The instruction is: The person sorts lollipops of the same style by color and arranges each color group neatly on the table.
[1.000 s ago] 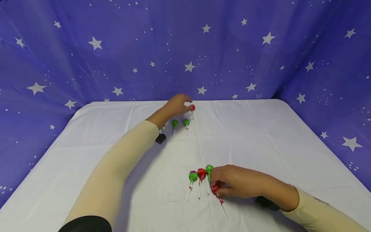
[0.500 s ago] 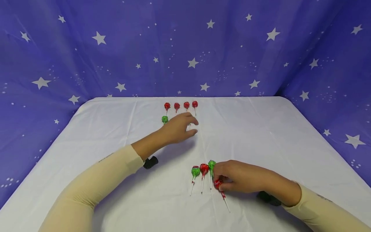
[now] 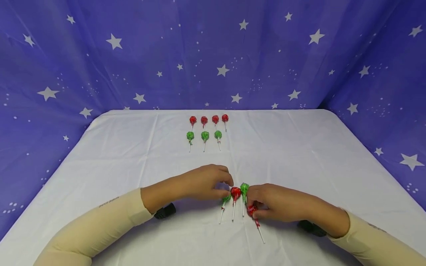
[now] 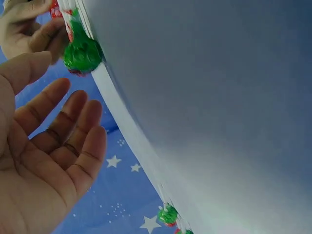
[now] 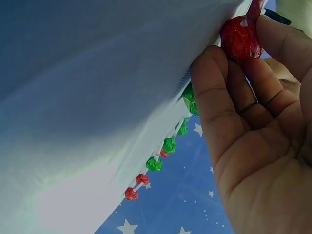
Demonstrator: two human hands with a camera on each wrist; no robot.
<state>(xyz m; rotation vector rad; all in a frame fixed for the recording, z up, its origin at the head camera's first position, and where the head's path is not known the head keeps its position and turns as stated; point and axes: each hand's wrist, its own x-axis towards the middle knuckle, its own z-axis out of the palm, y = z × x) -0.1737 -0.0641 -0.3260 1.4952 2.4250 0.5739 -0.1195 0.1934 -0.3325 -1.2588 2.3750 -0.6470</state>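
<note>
Head: we see left hand (image 3: 203, 183) back from rear lollipops (image 3: 205, 136), apparently reaching for green lollipop (image 3: 226, 199) left of inner red lollipop (image 3: 235, 192). Left wrist: hand's empty, fingers loose. Right wrist: right hand (image 5: 265, 146) pinches outer red lollipop (image 5: 240, 41), right of inner.

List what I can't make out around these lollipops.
Head view: part of the leftmost near round green-wrapped lollipop, behind the left grip.
Head view: part of the held round red-wrapped lollipop, under the right grip.
Right wrist view: its stick, cut off by the top edge.
Head view: any print on the far round red-wrapped lollipops, too small.
</note>
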